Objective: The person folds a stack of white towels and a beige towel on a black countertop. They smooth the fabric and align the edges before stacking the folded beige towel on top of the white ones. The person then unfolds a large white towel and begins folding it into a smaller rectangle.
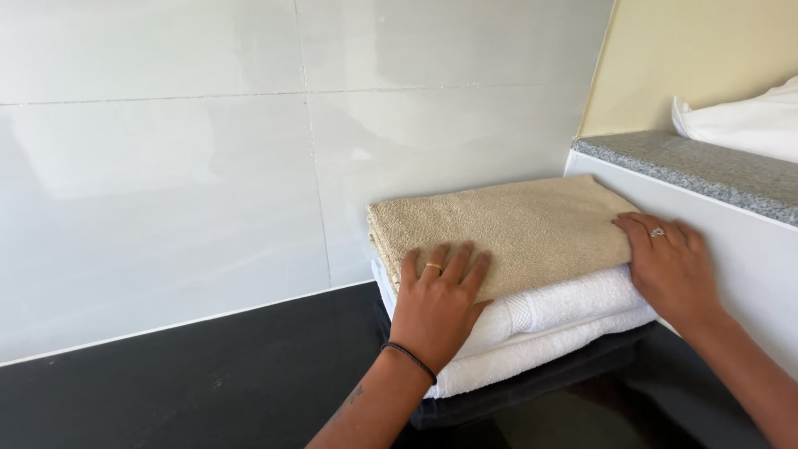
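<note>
Your left hand (438,299) lay flat and open, fingers spread, on the near left corner of a folded beige towel (507,229), a gold ring on one finger and a thin black band at the wrist. Your right hand (669,266) was open too, palm down on the towel's right end, gripping nothing, a ring showing on one finger. The beige towel was a looped terry cloth folded into a thick rectangle, its long axis running left to right along the wall, with its folded edge facing left. It sat on top of a stack: under it two folded white towels (565,312), the upper one with a woven band near its edge, and at the bottom a dark folded cloth (532,387). The stack stood on the glossy black tabletop (208,382), pushed into its far right corner against the shiny white wall tiles (166,166). Just right of it rose a white ledge capped with speckled grey stone (706,170), carrying a white bundle of fabric (744,120).
</note>
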